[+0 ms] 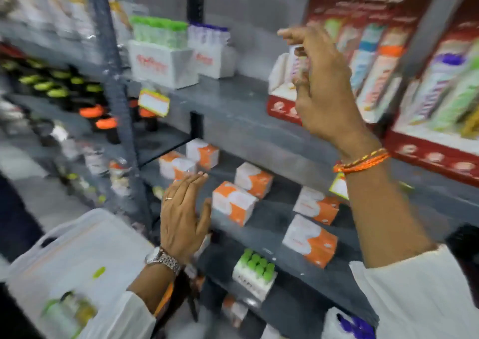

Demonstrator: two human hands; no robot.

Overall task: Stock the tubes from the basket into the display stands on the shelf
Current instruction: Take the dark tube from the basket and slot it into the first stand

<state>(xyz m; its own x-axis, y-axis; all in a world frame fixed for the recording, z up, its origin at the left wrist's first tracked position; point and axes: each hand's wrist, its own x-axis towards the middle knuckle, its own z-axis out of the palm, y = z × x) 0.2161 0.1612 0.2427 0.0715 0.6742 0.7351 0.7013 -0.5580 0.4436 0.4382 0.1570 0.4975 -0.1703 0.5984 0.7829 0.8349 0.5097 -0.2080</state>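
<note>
Facing the grey shelf (228, 110), I note the red display stand (282, 106) at two o'clock; my right hand (324, 89) pinches a tube (298, 63) above it. Left hand (184, 216) flat, fingers spread, empty, over the basket (77, 255) at eight o'clock.

Right hand (320, 84) raised high on an outstretched forearm, back toward the camera, fingers (287, 33) curled inward and pinched on something small. Orange thread band around that wrist, white sleeve pushed back near the elbow. Left hand (182, 218) lower, flat and open, fingers together pointing up, ring on one finger, metal watch at the wrist.
</note>
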